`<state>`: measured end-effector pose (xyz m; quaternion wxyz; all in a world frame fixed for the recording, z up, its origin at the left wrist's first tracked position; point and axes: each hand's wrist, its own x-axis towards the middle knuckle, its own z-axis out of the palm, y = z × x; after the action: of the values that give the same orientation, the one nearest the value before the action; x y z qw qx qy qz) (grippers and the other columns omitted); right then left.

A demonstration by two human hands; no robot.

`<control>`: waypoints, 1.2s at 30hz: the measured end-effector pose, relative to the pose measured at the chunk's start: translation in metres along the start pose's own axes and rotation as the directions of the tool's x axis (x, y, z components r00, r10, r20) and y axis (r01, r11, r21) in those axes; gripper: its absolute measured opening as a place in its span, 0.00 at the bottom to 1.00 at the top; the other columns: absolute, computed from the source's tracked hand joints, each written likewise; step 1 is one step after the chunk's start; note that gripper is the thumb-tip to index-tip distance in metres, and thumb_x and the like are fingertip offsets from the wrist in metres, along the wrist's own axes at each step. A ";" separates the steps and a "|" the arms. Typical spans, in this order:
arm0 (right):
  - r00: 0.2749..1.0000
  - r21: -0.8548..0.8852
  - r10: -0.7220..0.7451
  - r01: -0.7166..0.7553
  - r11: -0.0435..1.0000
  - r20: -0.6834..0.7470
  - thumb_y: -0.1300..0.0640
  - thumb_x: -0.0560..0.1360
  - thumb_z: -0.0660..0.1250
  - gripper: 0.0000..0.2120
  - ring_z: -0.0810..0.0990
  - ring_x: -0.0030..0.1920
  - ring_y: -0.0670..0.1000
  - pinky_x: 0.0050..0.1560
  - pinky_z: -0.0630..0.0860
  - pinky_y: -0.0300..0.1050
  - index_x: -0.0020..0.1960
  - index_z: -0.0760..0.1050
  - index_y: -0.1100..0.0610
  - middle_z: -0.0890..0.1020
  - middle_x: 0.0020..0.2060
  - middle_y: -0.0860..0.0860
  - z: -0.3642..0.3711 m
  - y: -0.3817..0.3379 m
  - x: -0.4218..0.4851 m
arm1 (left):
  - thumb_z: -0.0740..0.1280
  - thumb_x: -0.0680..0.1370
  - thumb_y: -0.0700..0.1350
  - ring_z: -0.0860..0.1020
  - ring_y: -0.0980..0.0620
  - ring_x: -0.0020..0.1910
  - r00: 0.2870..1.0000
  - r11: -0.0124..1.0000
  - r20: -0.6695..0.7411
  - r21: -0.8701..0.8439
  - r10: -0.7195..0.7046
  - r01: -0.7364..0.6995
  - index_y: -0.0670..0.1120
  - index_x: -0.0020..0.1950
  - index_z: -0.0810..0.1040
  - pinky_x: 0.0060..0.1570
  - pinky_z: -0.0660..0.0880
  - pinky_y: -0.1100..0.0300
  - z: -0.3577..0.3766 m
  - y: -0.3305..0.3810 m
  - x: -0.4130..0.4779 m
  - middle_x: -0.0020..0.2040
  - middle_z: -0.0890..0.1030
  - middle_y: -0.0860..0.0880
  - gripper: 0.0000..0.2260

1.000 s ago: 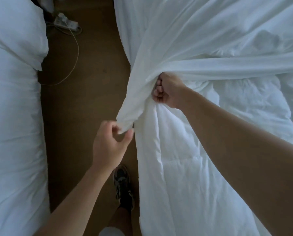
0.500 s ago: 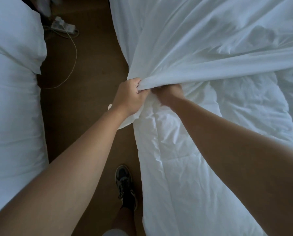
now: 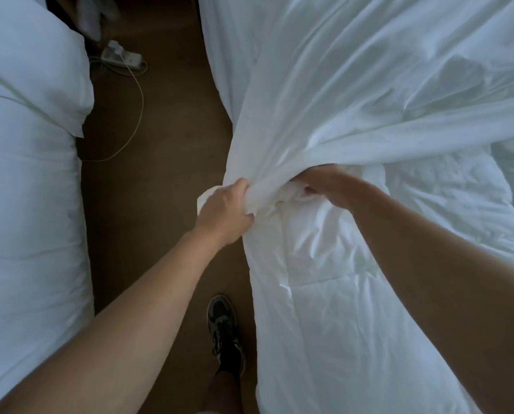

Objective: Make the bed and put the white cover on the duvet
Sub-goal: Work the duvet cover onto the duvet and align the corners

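At the left edge of the bed (image 3: 215,46), both hands meet on the bedding. Left hand (image 3: 225,210): fingers clenched round a bunched fold of the white cover (image 3: 354,100), a small tab of fabric sticking out past the back of the hand. Right hand (image 3: 328,185): just beside the left, a wad of crumpled cloth between them; its fingers are mostly hidden beneath the cover's draped fold, and what shows is curled into the duvet (image 3: 339,294) at its bunched far end (exact hold under the fold not visible). Cover lies over the far part of the bed, creases fanning out from the left hand toward the bed's far right. Duvet lies on the near part of the bed, rumpled, its left side hanging over the edge; only its far end is under the cover. Brown floor (image 3: 160,189) runs as an aisle between this bed and a second bed (image 3: 25,234) at left, which carries a white pillow (image 3: 31,70) at its far end. On the floor at the aisle's far end: a white power strip (image 3: 121,56) with a thin cable (image 3: 137,115) looping toward the second bed. One dark shoe (image 3: 224,330) stands on the floor just beside the hanging duvet.
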<state>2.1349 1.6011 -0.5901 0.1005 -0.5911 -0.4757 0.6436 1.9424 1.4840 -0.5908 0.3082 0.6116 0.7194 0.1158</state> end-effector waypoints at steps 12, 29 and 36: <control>0.813 0.681 0.407 -0.018 0.732 -0.417 0.29 0.65 0.62 0.28 0.86 0.50 0.58 0.51 0.83 0.64 0.52 0.79 0.50 0.85 0.54 0.52 -0.095 0.105 0.009 | 0.74 0.66 0.46 0.72 0.45 0.50 0.944 0.935 -0.195 0.290 0.267 -0.205 0.48 0.58 0.72 0.51 0.70 0.50 0.072 0.073 -0.030 0.54 0.73 0.47 0.22; 0.860 0.803 0.330 0.142 0.579 -0.390 0.52 0.76 0.72 0.10 0.84 0.53 0.58 0.56 0.81 0.57 0.52 0.80 0.58 0.84 0.55 0.58 -0.247 0.134 -0.099 | 0.58 0.82 0.47 0.80 0.49 0.55 0.887 0.934 0.462 0.325 -0.020 -0.148 0.52 0.57 0.80 0.50 0.72 0.60 0.168 0.151 -0.079 0.55 0.82 0.51 0.12; 0.699 0.359 0.477 -0.324 0.876 -0.533 0.43 0.81 0.62 0.27 0.77 0.62 0.66 0.62 0.76 0.59 0.66 0.75 0.65 0.78 0.63 0.67 -0.244 0.249 -0.163 | 0.72 0.59 0.61 0.74 0.44 0.52 0.932 0.844 0.301 0.430 0.201 -0.321 0.51 0.62 0.71 0.52 0.75 0.49 0.226 0.287 -0.051 0.56 0.74 0.49 0.34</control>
<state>2.4976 1.4776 -0.6269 0.1738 -0.8385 -0.1962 0.4777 2.3093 1.4523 -0.5963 0.2172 0.7702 0.5916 -0.0982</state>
